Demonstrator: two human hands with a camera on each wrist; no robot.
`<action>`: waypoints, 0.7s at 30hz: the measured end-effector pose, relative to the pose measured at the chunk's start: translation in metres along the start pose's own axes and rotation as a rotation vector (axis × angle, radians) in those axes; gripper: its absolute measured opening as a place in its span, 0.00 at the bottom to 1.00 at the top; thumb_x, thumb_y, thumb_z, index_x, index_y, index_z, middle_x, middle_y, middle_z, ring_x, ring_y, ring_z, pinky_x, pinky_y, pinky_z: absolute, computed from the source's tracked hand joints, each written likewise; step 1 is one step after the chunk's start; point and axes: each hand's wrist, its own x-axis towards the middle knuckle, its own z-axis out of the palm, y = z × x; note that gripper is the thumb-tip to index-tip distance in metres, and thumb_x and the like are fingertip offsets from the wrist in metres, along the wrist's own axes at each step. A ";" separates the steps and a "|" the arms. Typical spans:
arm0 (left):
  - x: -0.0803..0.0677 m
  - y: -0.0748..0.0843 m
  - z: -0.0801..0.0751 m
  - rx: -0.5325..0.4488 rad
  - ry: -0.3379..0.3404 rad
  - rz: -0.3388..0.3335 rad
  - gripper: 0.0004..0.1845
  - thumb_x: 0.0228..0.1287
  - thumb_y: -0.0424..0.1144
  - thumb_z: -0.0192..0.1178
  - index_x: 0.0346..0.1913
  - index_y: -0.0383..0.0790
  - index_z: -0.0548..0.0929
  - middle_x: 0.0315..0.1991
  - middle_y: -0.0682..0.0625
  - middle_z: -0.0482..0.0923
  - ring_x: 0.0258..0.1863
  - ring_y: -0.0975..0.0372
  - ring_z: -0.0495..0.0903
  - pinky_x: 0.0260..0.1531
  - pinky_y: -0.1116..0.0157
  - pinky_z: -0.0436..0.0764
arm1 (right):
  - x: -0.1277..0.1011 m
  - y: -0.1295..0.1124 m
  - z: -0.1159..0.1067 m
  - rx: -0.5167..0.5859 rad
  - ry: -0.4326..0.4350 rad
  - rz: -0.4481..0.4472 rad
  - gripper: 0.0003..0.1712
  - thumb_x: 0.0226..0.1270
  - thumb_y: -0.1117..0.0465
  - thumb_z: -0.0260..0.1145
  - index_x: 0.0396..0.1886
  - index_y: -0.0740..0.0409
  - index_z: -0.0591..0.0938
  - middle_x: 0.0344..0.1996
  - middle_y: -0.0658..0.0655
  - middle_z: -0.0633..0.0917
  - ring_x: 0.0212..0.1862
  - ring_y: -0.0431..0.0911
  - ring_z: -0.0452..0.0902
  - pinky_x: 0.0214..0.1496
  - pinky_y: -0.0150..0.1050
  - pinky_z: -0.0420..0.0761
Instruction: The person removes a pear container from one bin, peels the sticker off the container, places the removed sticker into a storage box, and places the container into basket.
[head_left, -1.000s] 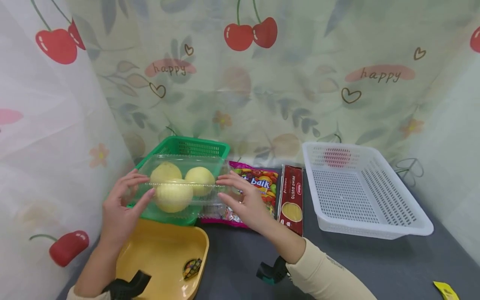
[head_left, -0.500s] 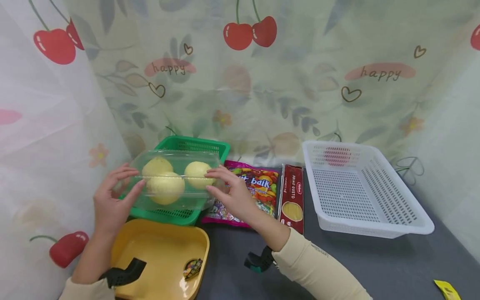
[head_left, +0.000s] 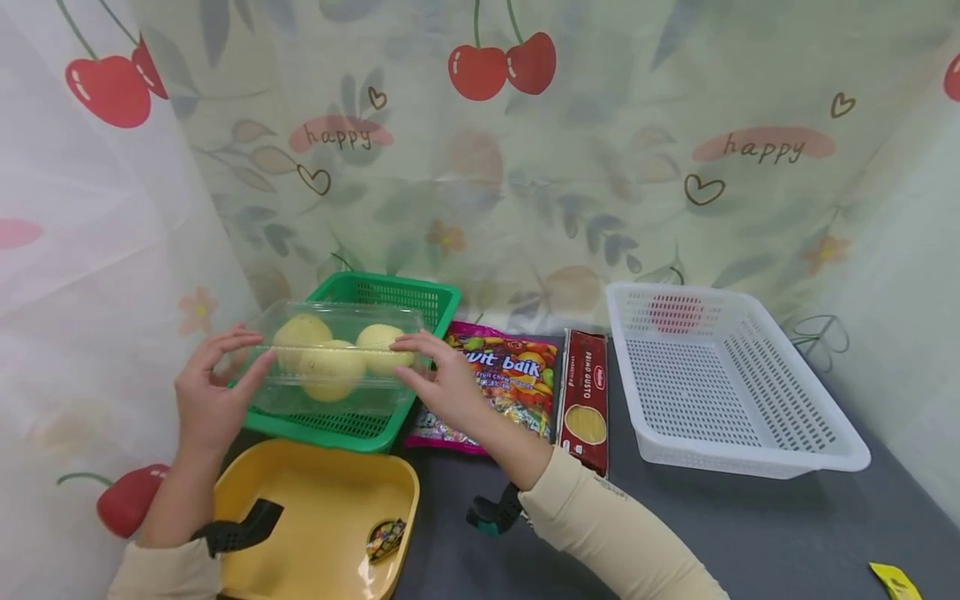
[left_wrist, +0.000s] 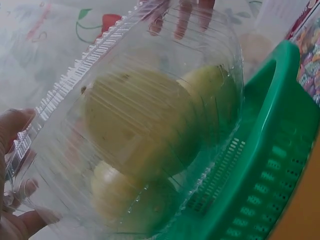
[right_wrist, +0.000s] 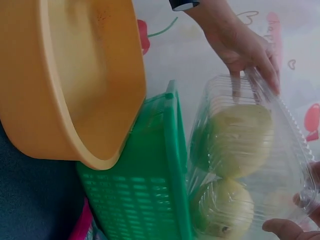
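A clear plastic clamshell box (head_left: pixel 281 402) is held tilted over the green basket (head_left: pixel 397 292). Inside it sit three round, pale yellow fruits (head_left: pixel 332 371), their kind unclear; a small stem shows on one (left_wrist: pixel 135 117) in the left wrist view. My left hand (head_left: pixel 213 396) grips the left end of the box, thumb on the near side and fingers over the top. At the opposite end my right hand (head_left: pixel 450 383) pinches the box between thumb and fingers. Much of the basket's inside is hidden behind the box.
In front stands a yellow bin (head_left: pixel 300 517) with a small dark wrapped packet (head_left: pixel 386 540) in it. Right of the basket lie a Fruit Baik candy bag (head_left: pixel 517 367) and a red spaghetti pack (head_left: pixel 585 392). A white basket (head_left: pixel 690 392) and a yellow packet (head_left: pixel 894 581) are farther right.
Both hands have carried the fruit box to the left, first also slightly up, still over the green basket. More of the candy bag now shows.
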 end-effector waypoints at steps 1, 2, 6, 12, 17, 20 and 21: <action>0.001 -0.002 -0.001 0.000 0.000 -0.015 0.13 0.51 0.22 0.64 0.41 0.21 0.79 0.43 0.63 0.79 0.56 0.70 0.74 0.45 0.82 0.75 | 0.001 0.001 0.002 0.004 -0.004 0.014 0.16 0.65 0.62 0.61 0.52 0.59 0.80 0.58 0.58 0.76 0.73 0.53 0.53 0.58 0.44 0.76; 0.002 -0.002 -0.001 0.005 -0.002 -0.031 0.13 0.51 0.22 0.64 0.41 0.21 0.80 0.43 0.64 0.79 0.56 0.70 0.74 0.45 0.82 0.75 | 0.002 0.001 0.003 0.009 -0.008 0.028 0.16 0.66 0.62 0.61 0.53 0.58 0.79 0.59 0.58 0.76 0.73 0.52 0.53 0.59 0.44 0.76; 0.006 -0.004 -0.003 0.016 -0.008 -0.101 0.12 0.52 0.22 0.63 0.42 0.21 0.80 0.42 0.66 0.79 0.54 0.71 0.74 0.43 0.83 0.75 | 0.006 0.005 0.009 0.027 -0.012 0.069 0.17 0.66 0.62 0.60 0.53 0.57 0.79 0.59 0.56 0.76 0.70 0.50 0.58 0.58 0.44 0.77; 0.013 -0.011 -0.005 0.022 0.006 -0.172 0.11 0.54 0.24 0.63 0.42 0.23 0.80 0.39 0.67 0.79 0.46 0.74 0.77 0.33 0.84 0.77 | 0.012 0.010 0.020 0.007 -0.006 0.086 0.17 0.66 0.62 0.60 0.54 0.57 0.79 0.57 0.56 0.77 0.64 0.48 0.68 0.56 0.43 0.77; 0.018 -0.007 -0.006 0.021 0.001 -0.190 0.11 0.55 0.25 0.62 0.41 0.22 0.80 0.37 0.68 0.79 0.42 0.75 0.77 0.26 0.84 0.75 | 0.014 0.011 0.026 -0.031 -0.011 0.098 0.17 0.67 0.60 0.60 0.54 0.56 0.78 0.58 0.56 0.77 0.63 0.48 0.69 0.60 0.44 0.74; 0.020 -0.001 -0.005 0.024 -0.006 -0.210 0.11 0.56 0.26 0.62 0.41 0.22 0.80 0.36 0.68 0.79 0.42 0.75 0.77 0.23 0.84 0.74 | 0.015 0.012 0.028 -0.041 -0.007 0.098 0.17 0.67 0.61 0.59 0.55 0.57 0.78 0.58 0.57 0.77 0.63 0.49 0.69 0.62 0.45 0.73; 0.021 -0.002 -0.004 0.027 -0.007 -0.215 0.11 0.56 0.26 0.62 0.41 0.23 0.80 0.36 0.68 0.79 0.42 0.75 0.77 0.22 0.84 0.74 | 0.015 0.012 0.028 -0.039 -0.007 0.101 0.17 0.67 0.61 0.59 0.55 0.57 0.78 0.58 0.57 0.77 0.65 0.50 0.67 0.63 0.45 0.72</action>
